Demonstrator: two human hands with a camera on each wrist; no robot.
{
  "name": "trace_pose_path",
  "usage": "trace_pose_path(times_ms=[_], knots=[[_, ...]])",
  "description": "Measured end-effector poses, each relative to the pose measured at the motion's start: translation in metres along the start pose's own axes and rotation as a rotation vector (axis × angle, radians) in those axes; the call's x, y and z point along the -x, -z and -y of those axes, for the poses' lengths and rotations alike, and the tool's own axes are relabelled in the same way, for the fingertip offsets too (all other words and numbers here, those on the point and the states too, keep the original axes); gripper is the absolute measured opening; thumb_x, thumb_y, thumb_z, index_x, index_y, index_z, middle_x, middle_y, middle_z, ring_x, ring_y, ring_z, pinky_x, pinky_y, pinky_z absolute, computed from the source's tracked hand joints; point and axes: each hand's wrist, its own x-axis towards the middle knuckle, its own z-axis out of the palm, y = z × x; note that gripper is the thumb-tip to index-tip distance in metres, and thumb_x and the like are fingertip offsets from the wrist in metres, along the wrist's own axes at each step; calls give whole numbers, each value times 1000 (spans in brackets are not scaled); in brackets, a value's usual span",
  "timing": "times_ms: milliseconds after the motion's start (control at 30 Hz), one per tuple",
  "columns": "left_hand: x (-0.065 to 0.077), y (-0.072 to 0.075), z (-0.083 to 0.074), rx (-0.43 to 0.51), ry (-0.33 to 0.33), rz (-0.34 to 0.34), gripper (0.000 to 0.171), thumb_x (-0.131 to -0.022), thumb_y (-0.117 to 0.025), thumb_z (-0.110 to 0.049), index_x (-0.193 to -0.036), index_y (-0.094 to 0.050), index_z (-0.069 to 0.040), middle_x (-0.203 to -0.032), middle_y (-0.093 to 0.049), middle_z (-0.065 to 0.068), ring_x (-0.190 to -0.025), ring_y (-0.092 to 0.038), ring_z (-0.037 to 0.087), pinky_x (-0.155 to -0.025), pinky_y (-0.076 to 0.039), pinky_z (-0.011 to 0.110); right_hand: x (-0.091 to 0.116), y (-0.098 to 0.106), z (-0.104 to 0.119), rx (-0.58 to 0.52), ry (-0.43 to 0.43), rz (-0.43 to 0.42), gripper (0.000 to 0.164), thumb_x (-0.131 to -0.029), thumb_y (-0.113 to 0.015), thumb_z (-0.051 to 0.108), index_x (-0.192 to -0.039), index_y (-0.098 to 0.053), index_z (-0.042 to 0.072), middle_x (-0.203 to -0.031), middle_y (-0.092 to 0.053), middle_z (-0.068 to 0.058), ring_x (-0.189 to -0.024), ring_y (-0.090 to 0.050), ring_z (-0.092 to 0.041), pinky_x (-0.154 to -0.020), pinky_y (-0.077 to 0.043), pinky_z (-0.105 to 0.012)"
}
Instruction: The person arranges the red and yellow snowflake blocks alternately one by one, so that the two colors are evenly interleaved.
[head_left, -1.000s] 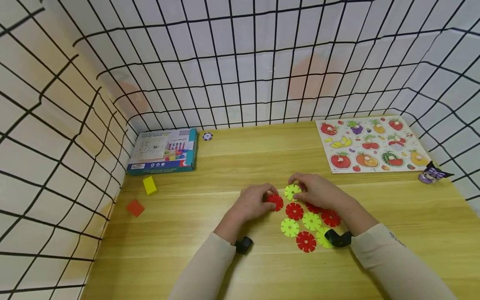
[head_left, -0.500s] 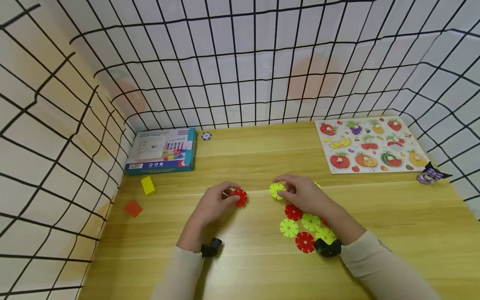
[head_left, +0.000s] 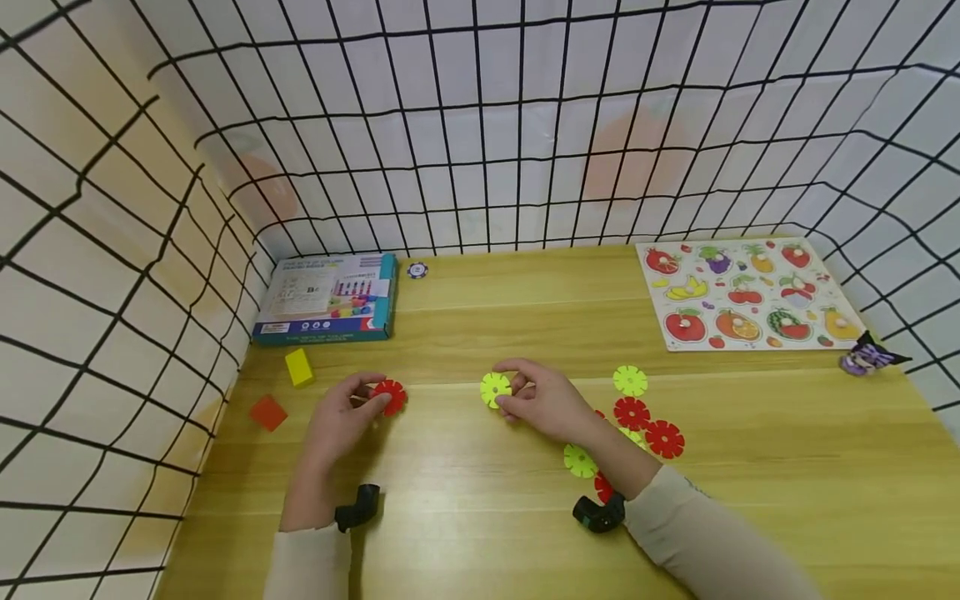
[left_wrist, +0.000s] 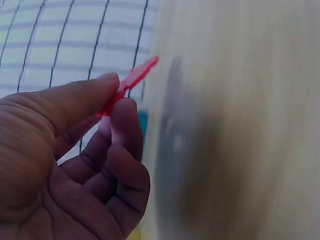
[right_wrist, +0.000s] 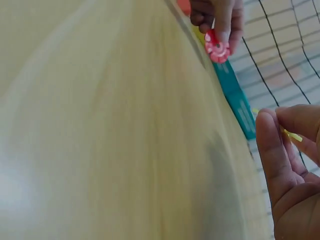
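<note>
My left hand (head_left: 341, 421) pinches a red notched plastic disc (head_left: 392, 398) between thumb and fingers, left of the middle of the table. In the left wrist view that red disc (left_wrist: 135, 77) shows nearly edge-on above the curled fingers. My right hand (head_left: 551, 402) pinches a yellow-green notched disc (head_left: 495, 389), to the right of the left hand. Only a thin edge of this yellow-green disc (right_wrist: 292, 135) shows in the right wrist view. Several more red discs (head_left: 664, 438) and yellow-green discs (head_left: 630, 381) lie on the table, partly hidden by the right forearm.
A boxed toy set (head_left: 326, 298) lies at the back left, with a poker chip (head_left: 417, 270) beside it. A yellow block (head_left: 299, 367) and an orange block (head_left: 267, 412) lie nearby. A fruit puzzle board (head_left: 750, 296) and a small purple figure (head_left: 870, 356) are at the right. Black wire mesh (head_left: 517, 133) surrounds the table.
Both hands have moved left, away from the group of discs, each carrying its disc. The left hand has travelled farther, so the gap between them has widened.
</note>
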Motion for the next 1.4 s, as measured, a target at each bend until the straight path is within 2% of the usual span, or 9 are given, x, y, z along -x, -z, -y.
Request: trace_pose_path(times_ms=[267, 433, 533, 667, 833, 1000, 1133, 1233, 1400], knots=[[5, 23, 14, -122, 89, -69, 40, -91, -59, -30, -128, -51, -17, -112, -55, 12, -96, -50, 28, -76, -47, 35, -9, -43, -1, -30, 19, 42, 40, -84, -68, 10, -122, -57, 14, -82, -57, -11, -67, -66, -20, -60, -54, -31], [-1, 28, 15, -217, 88, -104, 39, -93, -57, -25, -128, -51, -9, -114, -56, 15, -96, -51, 30, -82, -46, 43, -17, -69, 5, -23, 34, 71, 41, -84, -67, 8, -123, -56, 11, -78, -58, -9, -65, -66, -18, -58, -54, -30], [-3, 30, 19, -230, 64, -128, 38, -92, -58, -23, -127, -53, -9, -116, -54, 15, -101, -49, 31, -88, -43, 47, -24, -83, 7, 21, 56, 78, 41, -84, -68, 9, -123, -56, 12, -76, -59, -5, -62, -65, -14, -56, -53, -26], [-5, 33, 29, -175, 65, -126, 47, -87, -65, -30, -128, -53, -11, -119, -52, 14, -106, -46, 32, -88, -43, 46, -33, -98, 10, 93, 80, 65, 41, -83, -68, 9, -123, -57, 12, -74, -59, 0, -59, -63, -11, -53, -52, -23], [-4, 36, 34, -133, 118, -106, 55, -83, -69, -36, -130, -51, -13, -123, -49, 13, -108, -44, 32, -89, -43, 45, -46, -112, 16, 229, 139, 65, 42, -84, -68, 14, -125, -56, 12, -67, -59, 5, -52, -59, -6, -50, -48, -21], [-4, 38, 32, -136, 142, -113, 54, -85, -66, -34, -131, -51, -11, -125, -48, 15, -112, -42, 33, -92, -41, 47, -61, -121, 24, 559, 251, 53, 38, -85, -67, 27, -120, -61, 16, -62, -51, 12, -54, -48, -2, -54, -40, -19], [-3, 38, 31, -145, 148, -116, 53, -86, -65, -34, -131, -50, -10, -126, -47, 16, -112, -42, 34, -93, -40, 48, -70, -125, 28, 741, 279, 67, 32, -87, -63, 34, -115, -64, 19, -69, -56, 12, -63, -50, -5, -63, -42, -21], [-2, 37, 32, -148, 156, -114, 55, -86, -65, -36, -132, -49, -11, -127, -47, 16, -113, -41, 34, -93, -40, 48, -74, -127, 31, 778, 259, 91, 34, -88, -62, 37, -117, -62, 21, -75, -63, 11, -65, -55, -5, -71, -46, -24], [-1, 37, 35, -143, 154, -107, 57, -86, -64, -38, -133, -49, -10, -128, -46, 16, -113, -41, 34, -94, -39, 49, -79, -132, 34, 750, 178, 139, 39, -89, -58, 40, -125, -55, 24, -55, -58, 14, -42, -53, 0, -70, -45, -23]])
